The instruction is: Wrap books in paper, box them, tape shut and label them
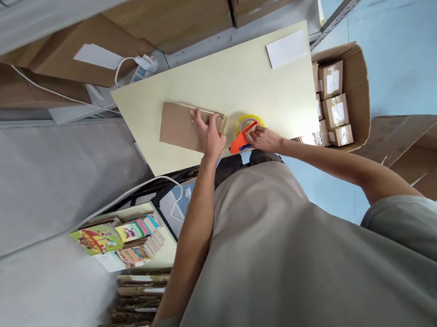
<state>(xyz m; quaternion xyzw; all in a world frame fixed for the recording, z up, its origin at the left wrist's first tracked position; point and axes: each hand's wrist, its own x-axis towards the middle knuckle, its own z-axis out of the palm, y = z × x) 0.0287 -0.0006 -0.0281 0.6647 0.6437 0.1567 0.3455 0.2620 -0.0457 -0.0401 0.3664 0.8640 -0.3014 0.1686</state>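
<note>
A flat brown cardboard package [178, 126] lies on the pale yellow table [228, 77]. My left hand [208, 131] presses down on its right end, fingers spread over the cardboard. My right hand [262, 139] grips the orange handle of a tape dispenser [244, 135] with a roll of clear tape on a yellow core, which rests on the table just right of the package. A white paper slip [287, 49] lies at the table's far right corner.
An open carton [352, 95] of small taped boxes stands right of the table, with an empty open carton [423, 150] beside it. Large cardboard boxes [175, 13] and a power strip [142, 67] sit behind. Stacked books [126, 239] and flat cardboard lie lower left.
</note>
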